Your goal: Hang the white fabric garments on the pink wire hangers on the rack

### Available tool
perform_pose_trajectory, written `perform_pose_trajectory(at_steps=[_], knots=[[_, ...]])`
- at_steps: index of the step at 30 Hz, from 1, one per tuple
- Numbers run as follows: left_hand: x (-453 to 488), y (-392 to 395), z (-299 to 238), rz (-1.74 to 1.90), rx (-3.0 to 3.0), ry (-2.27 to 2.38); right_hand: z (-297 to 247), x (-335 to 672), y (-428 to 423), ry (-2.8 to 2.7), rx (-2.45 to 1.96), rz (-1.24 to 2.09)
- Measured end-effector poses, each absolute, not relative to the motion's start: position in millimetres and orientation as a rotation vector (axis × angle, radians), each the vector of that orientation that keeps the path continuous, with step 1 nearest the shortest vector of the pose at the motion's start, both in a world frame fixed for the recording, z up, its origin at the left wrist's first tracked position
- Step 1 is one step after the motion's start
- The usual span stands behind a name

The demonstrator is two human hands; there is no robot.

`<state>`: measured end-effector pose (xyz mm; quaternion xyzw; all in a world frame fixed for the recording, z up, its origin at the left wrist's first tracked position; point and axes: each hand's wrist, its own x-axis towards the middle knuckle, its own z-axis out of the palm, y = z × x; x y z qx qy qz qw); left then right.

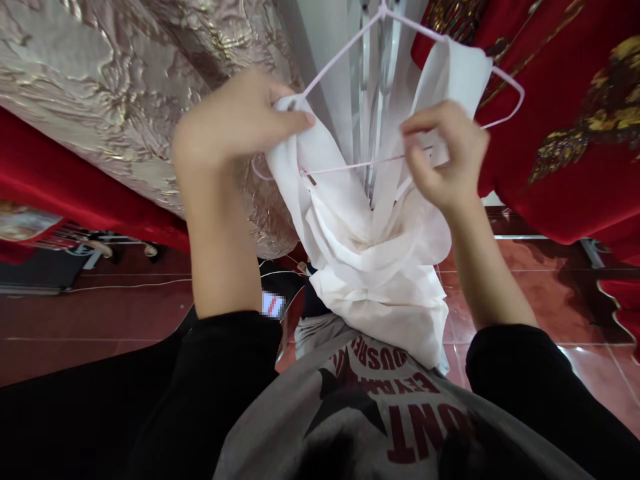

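Observation:
A white garment (pixel 380 267) hangs from a pale pink wire hanger (pixel 350 47) in front of me, its cloth bunched and drooping toward my chest. My left hand (pixel 235 120) is closed in a pinch on the garment's left shoulder where it sits over the hanger's left end. My right hand (pixel 445 160) is closed on the right shoulder strap, fingers curled round the white cloth near the hanger's lower bar. Both forearms are raised, with black sleeves pushed back.
A shiny gold-beige embroidered garment (pixel 125 87) hangs at the left. Red cloth with gold embroidery (pixel 565 113) hangs at the right, and more red fabric (pixel 60 193) lies at the left. A metal rack pole (pixel 375 87) stands behind the hanger. Red floor tiles (pixel 100 313) show below.

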<state>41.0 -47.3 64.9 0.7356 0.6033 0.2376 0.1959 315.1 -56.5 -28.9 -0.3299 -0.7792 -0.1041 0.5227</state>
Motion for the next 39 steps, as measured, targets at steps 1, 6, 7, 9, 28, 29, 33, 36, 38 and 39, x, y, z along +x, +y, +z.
perform_pose_trajectory(at_steps=[1, 6, 7, 9, 28, 29, 33, 36, 38, 39], knots=[[41, -46, 72, 0.576, 2.030, 1.737, -37, 310, -56, -1.968, -0.823, -0.152], [49, -52, 89, 0.626, 1.896, 1.889, -69, 297, -52, -2.014, -0.903, 0.063], [50, -55, 89, 0.692, 1.918, 1.873, -72, 295, -54, -1.995, -0.902, 0.063], [51, -61, 87, 0.794, 2.067, 1.795, -74, 291, -60, -1.979, -0.896, 0.073], [40, -100, -49, 1.448, 1.697, 1.782, -82, 265, -81, -1.856, -1.051, 0.035], [45, -99, -49, 1.465, 1.682, 1.796, -83, 265, -80, -1.849, -1.041, 0.029], [53, -95, -43, 1.541, 1.629, 1.709, -86, 264, -79, -1.828, -1.009, 0.016], [53, -88, -41, 1.626, 1.614, 1.622, -87, 262, -79, -1.819, -1.023, 0.042], [53, -83, -41, 1.707, 1.594, 1.573, -87, 262, -79, -1.816, -1.023, 0.070], [53, -81, -41, 1.749, 1.582, 1.542, -86, 262, -79, -1.815, -1.022, 0.082]])
